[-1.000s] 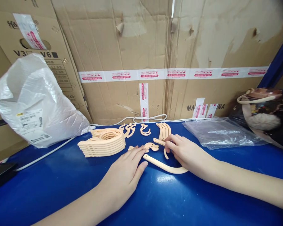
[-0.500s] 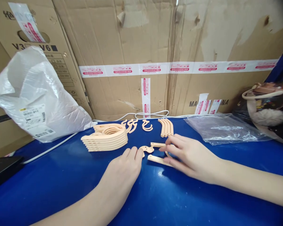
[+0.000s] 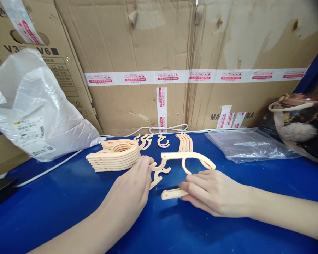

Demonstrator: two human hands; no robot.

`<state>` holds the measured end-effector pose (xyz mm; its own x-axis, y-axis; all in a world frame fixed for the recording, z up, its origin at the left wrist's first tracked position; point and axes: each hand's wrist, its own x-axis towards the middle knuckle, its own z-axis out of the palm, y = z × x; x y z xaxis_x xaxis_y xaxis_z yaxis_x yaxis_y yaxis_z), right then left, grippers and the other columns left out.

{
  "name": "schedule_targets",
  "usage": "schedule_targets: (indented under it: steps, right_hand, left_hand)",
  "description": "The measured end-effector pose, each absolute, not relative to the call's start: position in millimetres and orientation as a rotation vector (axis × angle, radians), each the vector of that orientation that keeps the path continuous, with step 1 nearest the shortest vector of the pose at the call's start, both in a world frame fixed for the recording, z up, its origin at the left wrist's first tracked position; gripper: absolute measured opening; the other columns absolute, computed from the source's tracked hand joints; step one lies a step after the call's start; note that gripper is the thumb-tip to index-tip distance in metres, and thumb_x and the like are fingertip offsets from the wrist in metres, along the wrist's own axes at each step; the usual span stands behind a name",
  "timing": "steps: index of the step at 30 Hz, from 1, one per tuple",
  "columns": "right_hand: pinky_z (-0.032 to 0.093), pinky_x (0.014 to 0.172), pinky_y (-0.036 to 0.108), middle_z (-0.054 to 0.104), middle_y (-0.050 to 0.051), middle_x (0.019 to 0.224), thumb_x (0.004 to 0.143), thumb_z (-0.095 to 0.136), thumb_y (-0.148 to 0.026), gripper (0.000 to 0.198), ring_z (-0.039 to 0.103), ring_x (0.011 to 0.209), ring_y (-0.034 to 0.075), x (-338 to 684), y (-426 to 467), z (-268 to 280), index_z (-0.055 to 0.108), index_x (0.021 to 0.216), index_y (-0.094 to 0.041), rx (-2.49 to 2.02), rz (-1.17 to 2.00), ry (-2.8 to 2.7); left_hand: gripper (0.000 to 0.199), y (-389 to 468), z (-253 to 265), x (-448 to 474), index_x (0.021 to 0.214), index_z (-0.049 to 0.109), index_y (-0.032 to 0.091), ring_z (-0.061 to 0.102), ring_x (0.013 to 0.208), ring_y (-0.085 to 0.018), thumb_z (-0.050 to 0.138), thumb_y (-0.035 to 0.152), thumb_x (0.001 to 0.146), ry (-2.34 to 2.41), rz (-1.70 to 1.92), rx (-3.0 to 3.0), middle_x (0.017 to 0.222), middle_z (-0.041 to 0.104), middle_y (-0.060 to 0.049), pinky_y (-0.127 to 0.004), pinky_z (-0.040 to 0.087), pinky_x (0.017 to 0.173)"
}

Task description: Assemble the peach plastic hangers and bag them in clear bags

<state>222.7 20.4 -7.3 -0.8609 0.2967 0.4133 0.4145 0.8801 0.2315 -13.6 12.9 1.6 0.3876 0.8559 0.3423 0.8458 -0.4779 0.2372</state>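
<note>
Both hands are busy over the blue bench [image 3: 175, 233]! The left hand [image 3: 135, 185] is pinching a cream plastic hook piece [image 3: 159, 173], low at the middle. Across from it, the right hand [image 3: 214, 192] has its fingers closed on the lower hanger arm [image 3: 172, 194], while the upper hanger arm [image 3: 187, 155] curves over those fingers, its tip right by the hook piece; whether they join, I can't tell. Behind the left hand sits a stack of folded hangers [image 3: 113, 162], and beyond, loose hooks [image 3: 145, 141] and a row of spare arms [image 3: 184, 143].
</note>
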Motion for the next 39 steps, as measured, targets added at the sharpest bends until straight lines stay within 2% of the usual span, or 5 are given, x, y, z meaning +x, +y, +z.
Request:
schedule_targets:
  steps: [5,10,13,19,39]
  right_hand:
    - [0.032,0.043,0.029,0.058,0.001,0.063,0.098,0.030,-0.021,0.033,0.045,0.045,0.012,222.0,20.1,-10.1,0.056,0.079,-0.016,-0.521,-0.509,-2.667]
    - [0.033,0.042,0.027,0.058,0.000,0.062,0.094,0.031,-0.016,0.029,0.046,0.045,0.012,221.5,19.9,-12.5,0.053,0.075,-0.017,-0.472,-0.489,-2.652]
    - [0.035,0.042,0.025,0.061,0.000,0.064,0.093,0.033,-0.016,0.025,0.048,0.045,0.011,222.2,19.8,-12.4,0.054,0.080,-0.016,-0.528,-0.422,-2.604]
    - [0.044,0.050,0.026,0.065,0.000,0.068,0.097,0.040,-0.029,0.027,0.057,0.051,0.013,223.8,21.2,-11.6,0.058,0.108,-0.012,-0.585,-0.402,-2.534]
    - [0.041,0.048,0.025,0.061,-0.001,0.068,0.101,0.037,-0.027,0.030,0.052,0.050,0.011,223.9,22.5,-12.0,0.062,0.105,-0.013,-0.573,-0.534,-2.511]
  left_hand:
    - [0.028,12.7,6.3,-13.5,0.112,0.042,0.027,0.051,0.056,-0.015,0.039,0.049,0.094,1.537,0.775,2.303,0.064,0.049,0.007,-0.025,0.039,0.058]
    - [0.045,20.4,3.2,-13.2,0.067,0.040,0.021,0.036,0.047,-0.012,0.046,0.062,0.086,1.632,0.725,2.377,0.050,0.035,0.008,-0.023,0.024,0.049]
    - [0.050,21.0,3.5,-13.7,0.061,0.030,0.021,0.036,0.048,-0.012,0.038,0.061,0.091,1.644,0.670,2.412,0.050,0.034,0.007,-0.025,0.022,0.049]
    - [0.037,10.8,1.0,-10.9,0.075,0.042,0.021,0.052,0.060,-0.014,0.022,0.038,0.101,1.282,0.617,2.518,0.069,0.054,0.003,-0.026,0.033,0.057]
    - [0.048,4.9,3.5,-5.5,0.083,0.054,0.021,0.062,0.065,-0.019,0.014,0.039,0.101,1.180,0.467,2.531,0.073,0.064,-0.001,-0.029,0.046,0.063]
